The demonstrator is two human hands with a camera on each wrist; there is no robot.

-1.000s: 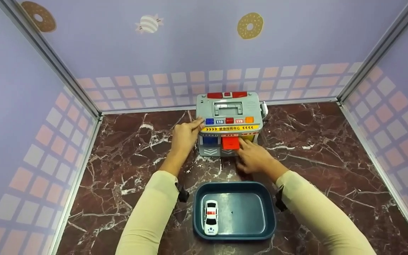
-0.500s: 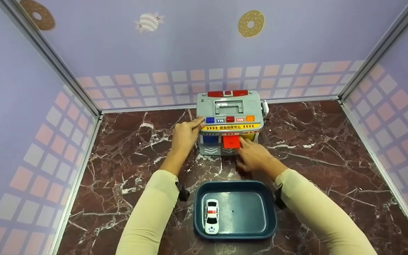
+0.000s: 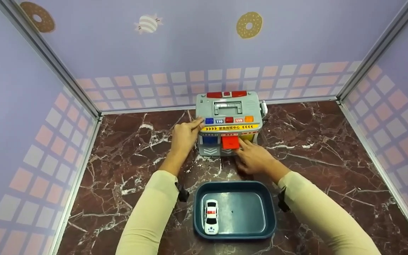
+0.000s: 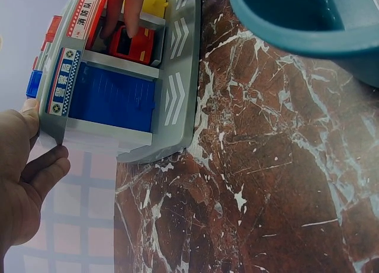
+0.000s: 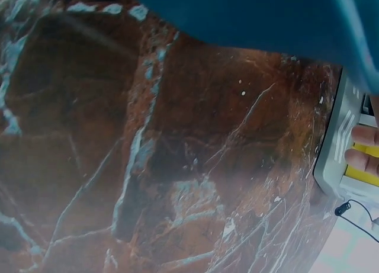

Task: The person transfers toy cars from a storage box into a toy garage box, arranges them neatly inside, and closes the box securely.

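Observation:
A grey toy rescue station (image 3: 207,106) stands against the back wall, its raised red door (image 3: 230,142) jutting out over the middle bay. My left hand (image 3: 185,136) grips the left front corner of its roof, beside the blue button. In the left wrist view, a small red toy car (image 4: 139,45) sits in the middle bay. Two fairly straight fingers of my right hand (image 3: 255,157) reach in at that car, one fingertip right on it. Other right fingers (image 5: 362,159) lie before the yellow door (image 5: 370,148). The blue door (image 4: 112,98) is down.
A dark blue tray (image 3: 269,226) lies in front of the station, between the forearms. Inside, on its left side, is a white toy police car (image 3: 211,216). Patterned walls close off the marbled tabletop (image 3: 136,156) at the back and both sides.

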